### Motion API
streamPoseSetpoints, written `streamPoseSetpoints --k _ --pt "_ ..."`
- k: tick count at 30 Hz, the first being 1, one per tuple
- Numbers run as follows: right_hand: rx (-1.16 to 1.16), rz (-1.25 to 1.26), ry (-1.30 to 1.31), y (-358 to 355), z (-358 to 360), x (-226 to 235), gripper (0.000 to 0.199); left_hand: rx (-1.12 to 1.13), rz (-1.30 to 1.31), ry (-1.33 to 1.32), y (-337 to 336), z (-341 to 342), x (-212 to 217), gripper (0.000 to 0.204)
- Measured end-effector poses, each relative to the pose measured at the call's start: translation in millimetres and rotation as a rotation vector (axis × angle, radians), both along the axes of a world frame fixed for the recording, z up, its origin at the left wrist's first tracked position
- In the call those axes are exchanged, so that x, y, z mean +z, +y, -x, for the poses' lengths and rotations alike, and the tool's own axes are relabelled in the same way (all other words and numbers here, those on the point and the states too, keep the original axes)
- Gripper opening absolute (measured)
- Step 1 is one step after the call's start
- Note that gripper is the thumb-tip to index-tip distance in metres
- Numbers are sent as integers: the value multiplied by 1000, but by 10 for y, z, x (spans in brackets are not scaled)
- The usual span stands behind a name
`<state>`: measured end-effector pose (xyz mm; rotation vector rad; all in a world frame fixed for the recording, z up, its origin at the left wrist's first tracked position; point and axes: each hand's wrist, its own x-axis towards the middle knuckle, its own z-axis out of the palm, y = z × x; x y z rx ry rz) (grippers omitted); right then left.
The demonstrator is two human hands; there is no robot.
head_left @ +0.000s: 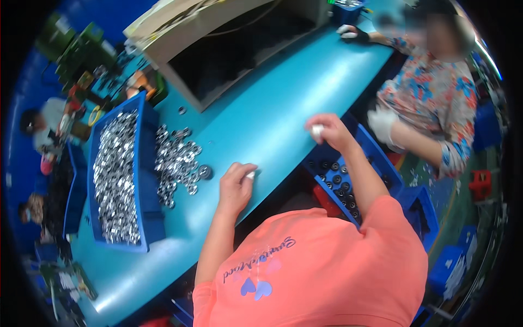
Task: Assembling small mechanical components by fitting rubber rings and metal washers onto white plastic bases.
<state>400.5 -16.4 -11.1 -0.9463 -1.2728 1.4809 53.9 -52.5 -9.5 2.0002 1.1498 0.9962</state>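
My left hand (236,189) is over the blue-green tabletop, right of a loose pile of small shiny metal rings (177,158). Its fingers are curled in, with a white patch, perhaps a finger cover, at the thumb tip. Farther right, my right hand (333,133) hovers by the table edge, thumb and fingers drawn together, with similar white at the thumb. Anything small inside either grip is hidden. A dark round part (205,172) lies at the pile's right side. Below my right arm, a blue bin (333,197) holds several black round parts (342,188).
A large blue bin (146,218) full of shiny rings stands left on the table (272,103). A boxy frame with a dark opening (229,60) rises at the back. A co-worker in a flowered shirt (430,92) and gloves sits at right; other people are at far left.
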Motion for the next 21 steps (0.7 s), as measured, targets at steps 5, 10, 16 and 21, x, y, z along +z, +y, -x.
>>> streamPoseSetpoints --k 5,10,16,21 --pt "522 252 14 -386 221 270 36 -21 8 30 -51 -26 41 24" --pt "634 109 11 -51 631 558 36 -31 45 90 -38 -20 77 23" --pt "309 -357 -407 1377 1452 668 29 -157 154 244 145 -26 304 17" --pt "44 -730 -910 2523 2173 700 29 -83 66 113 313 -26 92 14"
